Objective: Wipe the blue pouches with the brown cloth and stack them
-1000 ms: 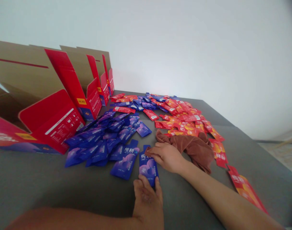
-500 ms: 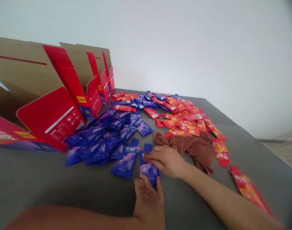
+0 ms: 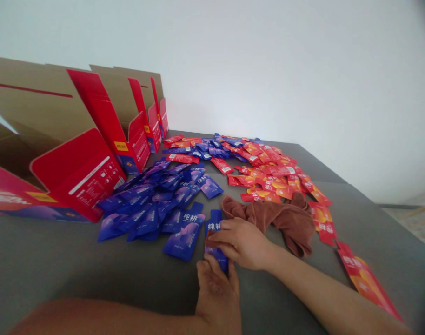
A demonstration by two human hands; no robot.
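A blue-purple sachet (image 3: 214, 226) lies flat on the grey table, its neck pointing away from me. My left hand (image 3: 215, 286) grips the sachet's near end between thumb and fingers. Over the sachet's middle is my right hand (image 3: 242, 243), its fingers pressed round a bunched end of the brown cloth (image 3: 285, 218). The rest of that cloth lies crumpled beyond and to the right of the hand. Another blue sachet (image 3: 185, 235) lies just left of the held one, beside a heap of blue sachets (image 3: 142, 200).
Open red boxes (image 3: 76, 172) with raised cardboard flaps line the left side. Red-orange sachets (image 3: 278, 186) spread across the back right, near a mixed pile with blue ones (image 3: 212, 148). One red sachet (image 3: 368, 279) lies at the right. A white wall (image 3: 268, 70) stands behind.
My right hand has slid slightly towards me along the sachet with the cloth end, uncovering the print near its neck. My left hand keeps its hold.
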